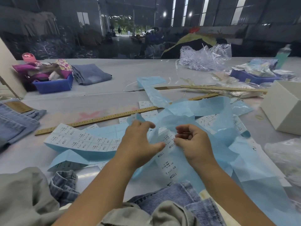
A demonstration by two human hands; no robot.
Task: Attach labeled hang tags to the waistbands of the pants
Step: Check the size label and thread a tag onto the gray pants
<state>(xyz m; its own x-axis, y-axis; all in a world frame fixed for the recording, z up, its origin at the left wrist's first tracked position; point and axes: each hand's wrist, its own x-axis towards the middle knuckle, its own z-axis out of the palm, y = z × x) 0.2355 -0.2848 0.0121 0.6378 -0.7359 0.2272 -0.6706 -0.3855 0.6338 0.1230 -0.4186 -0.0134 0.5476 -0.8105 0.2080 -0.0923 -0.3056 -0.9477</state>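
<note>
Nearest, denim pants (180,198) lie bunched at the table's edge. Above them, the left hand (138,141) rests with spread fingers on the blue label backing sheet (216,154), while the right hand (193,141) pinches its printed label strip (164,160). Beyond lie a wooden ruler (97,119) and folded jeans (91,74).
</note>
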